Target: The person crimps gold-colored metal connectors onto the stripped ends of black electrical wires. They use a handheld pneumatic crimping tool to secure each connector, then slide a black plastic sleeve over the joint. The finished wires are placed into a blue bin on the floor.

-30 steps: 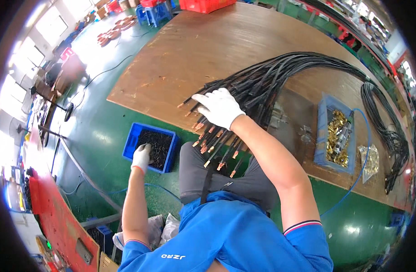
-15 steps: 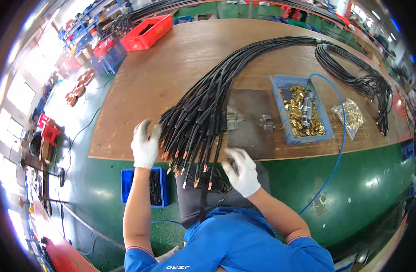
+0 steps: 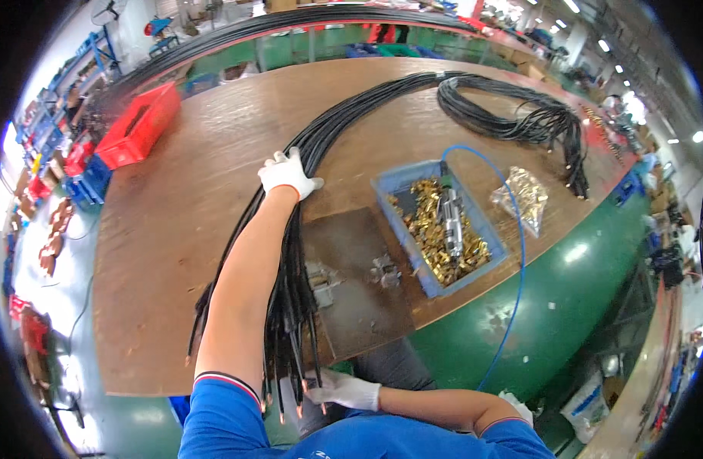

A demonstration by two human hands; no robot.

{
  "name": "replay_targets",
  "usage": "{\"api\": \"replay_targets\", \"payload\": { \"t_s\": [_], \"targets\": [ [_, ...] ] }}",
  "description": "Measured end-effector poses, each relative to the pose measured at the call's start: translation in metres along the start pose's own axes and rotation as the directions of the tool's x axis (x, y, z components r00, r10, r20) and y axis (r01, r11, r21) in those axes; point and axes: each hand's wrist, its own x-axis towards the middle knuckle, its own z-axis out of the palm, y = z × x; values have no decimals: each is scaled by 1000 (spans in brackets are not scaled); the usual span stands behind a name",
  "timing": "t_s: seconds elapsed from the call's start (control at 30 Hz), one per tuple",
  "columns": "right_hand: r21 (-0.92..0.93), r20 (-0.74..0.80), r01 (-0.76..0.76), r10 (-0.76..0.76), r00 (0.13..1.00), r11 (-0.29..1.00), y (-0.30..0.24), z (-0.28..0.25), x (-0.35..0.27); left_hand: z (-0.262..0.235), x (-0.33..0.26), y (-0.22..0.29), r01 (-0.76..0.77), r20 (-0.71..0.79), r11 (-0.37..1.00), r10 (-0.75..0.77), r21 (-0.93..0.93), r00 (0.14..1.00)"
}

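A thick bundle of black cables (image 3: 332,126) curves across the table, its bare copper ends hanging over the near edge. My left hand (image 3: 286,174), in a white glove, lies over the middle of the bundle with its fingers closed about the cables. That forearm hides part of the bundle. Low at the table's near edge, my gloved right hand (image 3: 347,390) is closed at the cable ends (image 3: 301,382); its fingertips are partly hidden behind them.
A blue tray (image 3: 485,271) of brass terminals holds a metal hand tool with a blue hose (image 3: 520,229). Beside it lies a clear bag (image 3: 522,199) of small parts. A dark plate (image 3: 359,306), a coiled cable bundle (image 3: 489,115) and a red crate (image 3: 141,126) are also on the table.
My left hand has moved from beside the cable ends far up onto the bundle. My right hand has come down and left to the copper ends. The view has shifted.
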Motion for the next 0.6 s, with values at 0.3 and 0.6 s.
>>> {"api": "replay_targets", "payload": {
  "t_s": [0.3,0.6],
  "targets": [
    [-164,-31,-485,487,873,859,-43,14,29,24,56,-26,104,107,966,-81,-236,991],
    [-18,-119,-481,475,872,877,-67,34,29,16,63,-77,105,70,948,-88,-299,994]
  ]
}}
